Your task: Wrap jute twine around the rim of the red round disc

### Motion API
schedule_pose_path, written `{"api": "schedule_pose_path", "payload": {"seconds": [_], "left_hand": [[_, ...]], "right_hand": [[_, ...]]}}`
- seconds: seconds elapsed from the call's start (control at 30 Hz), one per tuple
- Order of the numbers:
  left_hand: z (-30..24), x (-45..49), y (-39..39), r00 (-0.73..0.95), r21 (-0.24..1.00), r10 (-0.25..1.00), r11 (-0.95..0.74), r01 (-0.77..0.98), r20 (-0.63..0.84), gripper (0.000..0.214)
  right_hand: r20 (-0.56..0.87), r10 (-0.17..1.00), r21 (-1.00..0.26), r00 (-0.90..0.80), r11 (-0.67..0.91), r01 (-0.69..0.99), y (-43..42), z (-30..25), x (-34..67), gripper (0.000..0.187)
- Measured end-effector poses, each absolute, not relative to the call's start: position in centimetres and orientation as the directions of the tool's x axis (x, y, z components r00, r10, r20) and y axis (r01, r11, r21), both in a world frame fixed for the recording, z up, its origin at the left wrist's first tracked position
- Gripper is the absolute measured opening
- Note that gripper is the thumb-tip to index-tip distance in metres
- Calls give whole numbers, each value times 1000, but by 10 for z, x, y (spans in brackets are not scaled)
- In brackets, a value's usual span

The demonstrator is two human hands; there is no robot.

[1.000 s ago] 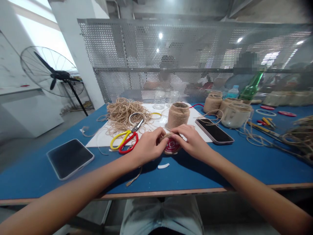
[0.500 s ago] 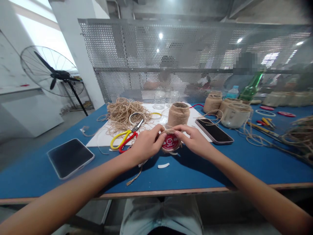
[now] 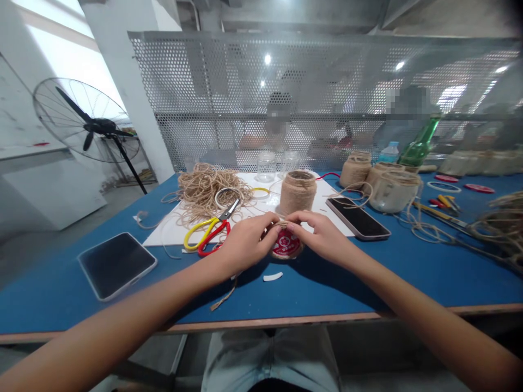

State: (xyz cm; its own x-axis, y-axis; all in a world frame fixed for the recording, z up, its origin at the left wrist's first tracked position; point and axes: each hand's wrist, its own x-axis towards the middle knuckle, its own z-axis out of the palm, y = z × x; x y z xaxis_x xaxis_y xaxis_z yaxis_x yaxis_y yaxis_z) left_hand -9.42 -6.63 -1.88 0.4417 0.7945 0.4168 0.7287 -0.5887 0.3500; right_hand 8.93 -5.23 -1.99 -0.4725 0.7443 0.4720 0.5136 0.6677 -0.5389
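Observation:
Both hands pinch the upper rim of a red-faced disc (image 3: 287, 246) with pale printing and twine round its edge. My left hand (image 3: 250, 239) is closed on its left side, thumb and fingers together at the top. From the other side, my right hand (image 3: 319, 235) closes on the same rim, its fingertips almost meeting the left ones. The disc stands tilted with its printed face toward me; its back is hidden. Just behind it is a twine-wrapped jar (image 3: 298, 193). Scissors (image 3: 214, 228) with yellow and red handles lie open left of my left hand.
A tangled heap of twine (image 3: 210, 190) lies on white paper (image 3: 163, 235). Phones lie at left (image 3: 116, 265) and right (image 3: 359, 219). More wrapped jars (image 3: 355, 170) and a green bottle (image 3: 420, 144) stand at back right. A perforated screen (image 3: 229, 81) borders the table (image 3: 343, 296).
My fingers have drawn closer together along the top of the rim. The disc has shifted slightly down and right, its red face more exposed.

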Motion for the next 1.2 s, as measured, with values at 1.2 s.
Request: {"api": "schedule_pose_path", "payload": {"seconds": [1.2], "left_hand": [[-9, -109, -59, 262, 401, 793, -526, 750, 550, 19]], "right_hand": [[592, 674, -111, -443, 612, 783, -50, -22, 97, 12]]}}
